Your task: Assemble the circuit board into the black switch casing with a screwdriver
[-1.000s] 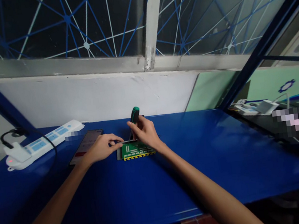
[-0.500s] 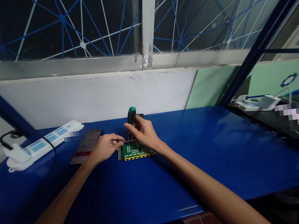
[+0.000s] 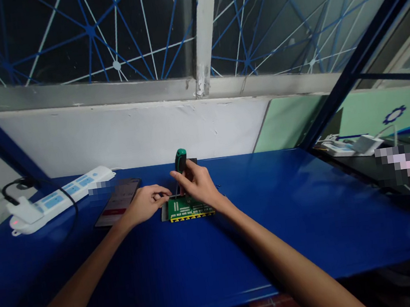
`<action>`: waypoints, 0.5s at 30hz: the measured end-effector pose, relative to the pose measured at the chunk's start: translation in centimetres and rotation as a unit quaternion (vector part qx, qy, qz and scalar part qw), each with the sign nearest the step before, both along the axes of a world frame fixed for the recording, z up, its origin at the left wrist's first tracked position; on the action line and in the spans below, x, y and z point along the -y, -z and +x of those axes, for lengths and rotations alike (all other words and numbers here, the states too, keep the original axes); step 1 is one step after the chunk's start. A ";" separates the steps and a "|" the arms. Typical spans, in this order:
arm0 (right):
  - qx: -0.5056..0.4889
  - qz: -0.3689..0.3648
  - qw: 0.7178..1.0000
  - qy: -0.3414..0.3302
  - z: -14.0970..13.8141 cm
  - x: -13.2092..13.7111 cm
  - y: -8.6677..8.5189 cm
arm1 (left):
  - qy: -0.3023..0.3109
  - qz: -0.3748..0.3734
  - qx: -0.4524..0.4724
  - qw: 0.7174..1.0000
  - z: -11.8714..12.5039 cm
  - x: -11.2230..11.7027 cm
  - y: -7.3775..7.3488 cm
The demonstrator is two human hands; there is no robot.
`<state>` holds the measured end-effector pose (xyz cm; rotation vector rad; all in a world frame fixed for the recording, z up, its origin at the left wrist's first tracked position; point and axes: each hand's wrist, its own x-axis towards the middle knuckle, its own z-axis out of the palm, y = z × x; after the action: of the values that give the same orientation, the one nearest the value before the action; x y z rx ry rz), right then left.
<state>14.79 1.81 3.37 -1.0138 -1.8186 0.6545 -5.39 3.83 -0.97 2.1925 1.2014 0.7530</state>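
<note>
1. Right hand grips a screwdriver by its green-and-black handle, nearly upright; its shaft descends to the far-left part of a circuit board, near the far edge of the counter.
2. Left hand has its fingers curled at the board's far-left corner; whether they pinch anything, I cannot tell.
3. Should the shaft tilt under pressure, its tip could skid, scratching the board or nicking the nearby left fingertips.
4. Green, with pale rows of parts, the board has yellow pieces lining its near edge and a grey plate showing at left.
5. Small dark bits lie right of it, where a wrist bump could scatter them.
6. Toward the counter's far-left corner lie a phone and a power strip.
</note>
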 end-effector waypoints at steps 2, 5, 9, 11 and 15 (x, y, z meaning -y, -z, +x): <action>0.009 -0.001 1.000 -0.022 0.0 0.2 -0.3 | 0.000 -0.002 -0.002 1.000 0.0 0.0 0.0; 0.022 -0.002 0.998 -0.057 -0.2 0.3 -0.6 | -0.006 0.001 -0.004 1.000 0.0 0.0 0.1; 0.047 0.027 0.997 -0.055 -0.4 0.3 -0.5 | -0.003 0.060 0.002 0.998 0.0 0.1 0.1; 0.052 0.056 0.996 -0.039 -0.4 0.2 -0.5 | 0.012 0.093 0.018 0.995 0.1 0.2 -0.2; 0.037 0.065 0.997 -0.020 -0.4 0.0 -0.4 | 0.058 0.085 0.039 0.994 0.5 0.9 -1.3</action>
<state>14.40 1.83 3.76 -0.9270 -1.9253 0.5209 -4.88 2.91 0.30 2.3230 0.9942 0.9120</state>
